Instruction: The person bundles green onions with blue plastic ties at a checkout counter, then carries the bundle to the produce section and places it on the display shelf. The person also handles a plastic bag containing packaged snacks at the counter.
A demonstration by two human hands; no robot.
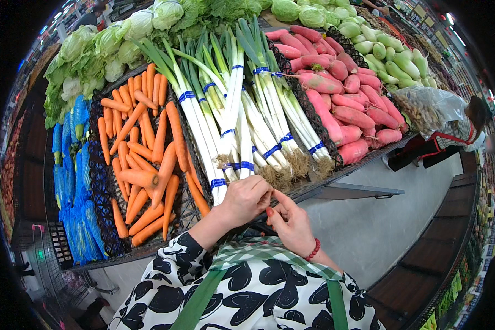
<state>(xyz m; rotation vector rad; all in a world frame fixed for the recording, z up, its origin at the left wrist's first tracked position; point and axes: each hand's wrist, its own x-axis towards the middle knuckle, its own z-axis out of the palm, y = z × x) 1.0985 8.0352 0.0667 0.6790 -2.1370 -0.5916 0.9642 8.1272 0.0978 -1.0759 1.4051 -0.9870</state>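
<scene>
My left hand (248,196) is at the front edge of the produce stand, fingers curled, just below the root ends of the leeks (231,107). Close beside it, my right hand (291,225) has its thumb and fingers bent, its fingertips meeting those of the left. Whether anything small is pinched between them cannot be made out. The leeks lie in bundles bound with blue tape, white stalks and roots towards me. To their left, loose carrots (144,173) fill a black plastic crate. Pink-red radishes (350,111) are heaped on the right.
Blue net bags of vegetables (76,185) lie at the far left. Cabbages (142,24) line the back, with pale green radishes (400,66) at back right. A grey flap (354,192) juts from the stand's front edge. A person (453,134) stands at right; a shopping cart (57,268) is lower left.
</scene>
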